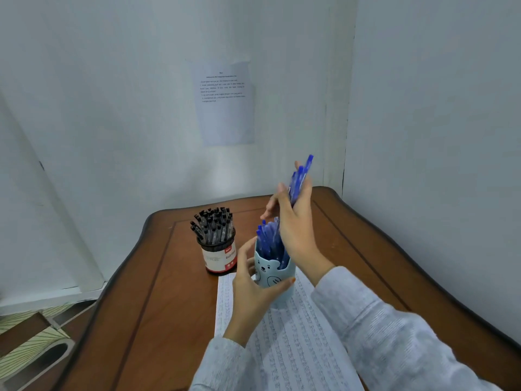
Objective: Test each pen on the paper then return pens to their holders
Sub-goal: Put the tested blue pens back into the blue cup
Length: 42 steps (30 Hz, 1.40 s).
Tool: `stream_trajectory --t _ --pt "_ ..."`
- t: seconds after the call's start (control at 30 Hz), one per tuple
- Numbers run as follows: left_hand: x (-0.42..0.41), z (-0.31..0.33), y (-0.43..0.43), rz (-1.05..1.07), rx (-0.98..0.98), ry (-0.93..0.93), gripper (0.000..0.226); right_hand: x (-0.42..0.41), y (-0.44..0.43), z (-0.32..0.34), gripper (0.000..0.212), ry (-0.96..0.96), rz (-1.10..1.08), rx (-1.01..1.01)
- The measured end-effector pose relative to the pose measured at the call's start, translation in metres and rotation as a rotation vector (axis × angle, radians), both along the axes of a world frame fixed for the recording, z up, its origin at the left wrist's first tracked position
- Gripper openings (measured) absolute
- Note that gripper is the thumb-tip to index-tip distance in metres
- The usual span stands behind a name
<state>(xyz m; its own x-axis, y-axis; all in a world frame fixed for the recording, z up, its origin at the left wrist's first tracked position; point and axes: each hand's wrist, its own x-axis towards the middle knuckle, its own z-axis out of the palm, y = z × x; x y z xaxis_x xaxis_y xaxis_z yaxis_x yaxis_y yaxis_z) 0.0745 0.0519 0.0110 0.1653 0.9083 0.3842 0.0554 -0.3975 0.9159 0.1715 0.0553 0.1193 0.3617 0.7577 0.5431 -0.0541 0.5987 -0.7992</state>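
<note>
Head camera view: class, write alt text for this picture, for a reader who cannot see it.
A person's right hand lifts a bunch of blue pens above a pale blue bear-face holder that the left hand steadies on lined paper. A cup of black pens stands behind on the wooden table.

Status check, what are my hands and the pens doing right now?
Left hand grips the bear holder. Right hand holds a blue pen bundle above it. Nothing in the way.

Printed notice (224, 104) stuck on pale wall (112, 94), wooden table (158, 292) in corner
</note>
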Motion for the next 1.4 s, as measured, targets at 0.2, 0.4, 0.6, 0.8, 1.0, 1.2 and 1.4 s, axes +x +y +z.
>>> stream_trajectory --t 0.2,0.4,0.6,0.8,1.0,1.2,1.4 --pt "0.002 0.004 -0.005 0.006 -0.011 -0.010 0.091 -0.003 0.001 -0.032 0.073 -0.320 -0.197 -0.094" --pt "0.005 0.005 -0.005 -0.009 -0.011 0.007 0.090 -0.001 0.003 -0.039 0.068 -0.489 -0.435 -0.149" --pt "0.006 0.007 -0.004 0.003 -0.026 -0.012 0.089 0.002 0.005 -0.037 0.072 -0.342 -0.372 -0.120" --pt "0.003 0.014 -0.001 0.036 -0.014 0.029 0.083 0.009 -0.001 -0.042 0.115 -0.461 -0.170 -0.293" --pt "-0.001 0.012 -0.002 0.022 -0.001 0.109 0.086 0.008 0.003 -0.038 0.083 -0.538 -0.250 -0.401" --pt "-0.006 0.011 -0.002 0.032 -0.007 0.074 0.084 0.014 0.007 -0.031 0.022 -0.399 -0.243 -0.278" --pt "-0.005 0.016 -0.002 0.026 -0.025 0.048 0.085 0.023 0.007 -0.022 0.018 -0.617 -0.171 -0.179"
